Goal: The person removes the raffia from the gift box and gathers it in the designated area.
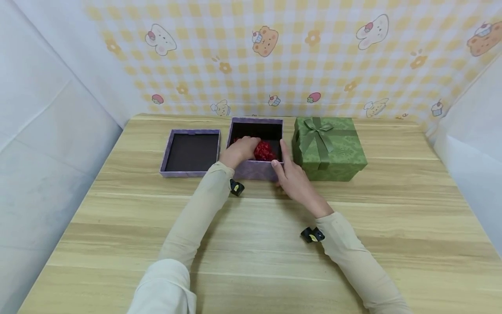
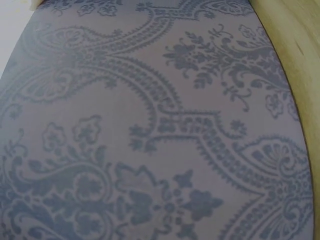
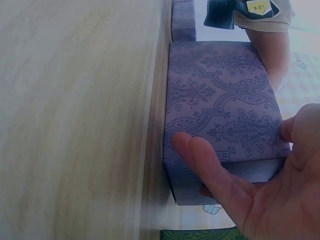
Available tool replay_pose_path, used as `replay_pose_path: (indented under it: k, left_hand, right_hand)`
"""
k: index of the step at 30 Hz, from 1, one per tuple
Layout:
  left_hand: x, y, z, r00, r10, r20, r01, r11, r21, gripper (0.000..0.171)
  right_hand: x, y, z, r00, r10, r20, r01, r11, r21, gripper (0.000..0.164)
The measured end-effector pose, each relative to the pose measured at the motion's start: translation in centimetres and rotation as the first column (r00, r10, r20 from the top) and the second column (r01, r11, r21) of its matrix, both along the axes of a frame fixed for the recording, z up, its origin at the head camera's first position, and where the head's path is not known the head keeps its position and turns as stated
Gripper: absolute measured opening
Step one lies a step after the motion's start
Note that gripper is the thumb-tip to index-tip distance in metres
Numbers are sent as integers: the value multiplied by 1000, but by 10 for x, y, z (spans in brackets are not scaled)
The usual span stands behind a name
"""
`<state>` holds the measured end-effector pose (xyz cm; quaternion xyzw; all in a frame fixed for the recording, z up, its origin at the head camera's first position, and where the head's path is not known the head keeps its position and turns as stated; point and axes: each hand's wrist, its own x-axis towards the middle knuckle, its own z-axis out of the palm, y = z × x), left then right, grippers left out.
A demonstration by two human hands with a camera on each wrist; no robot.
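Observation:
In the head view a purple patterned box (image 1: 255, 171) stands without its lid, its inside black. Crinkly red filler (image 1: 264, 151), like shredded paper, lies in it. My left hand (image 1: 241, 150) reaches over the near rim into the box, on top of the filler; its fingertips are hidden, so I cannot tell whether they grip it. At the front right corner my right hand (image 1: 293, 174) holds the box, thumb at the rim and fingers against the outer wall. The left wrist view is filled by the box's patterned front wall (image 2: 150, 120).
Left of the box lies its purple lid (image 1: 190, 174), black inside facing up. Close on the right stands a green gift box (image 1: 333, 152) with a ribbon bow. All rest on a wooden table (image 1: 251, 253), before a yellow checked backdrop (image 1: 290, 56).

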<state>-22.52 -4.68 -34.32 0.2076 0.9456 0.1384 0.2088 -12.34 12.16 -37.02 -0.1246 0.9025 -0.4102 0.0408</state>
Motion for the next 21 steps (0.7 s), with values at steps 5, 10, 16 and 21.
replay_pose_path:
  k: [5, 10, 16, 21]
  left_hand:
    - [1, -1, 0, 1000, -9, -28, 10, 1000, 30, 54]
    - [2, 1, 1, 999, -24, -48, 26, 999, 36, 52]
    - [5, 1, 1, 995, -29, -97, 31, 999, 15, 52]
    - [7, 2, 1, 991, -7, -130, 10, 1000, 18, 59]
  right_hand:
    - [0, -1, 0, 1000, 3, 0, -3, 1000, 1, 65]
    - [0, -1, 0, 1000, 1, -3, -1, 1000, 3, 64]
    - [1, -1, 1, 1000, 8, -15, -8, 1000, 21, 64]
    - [1, 0, 1, 1000, 8, -9, -8, 1000, 18, 64]
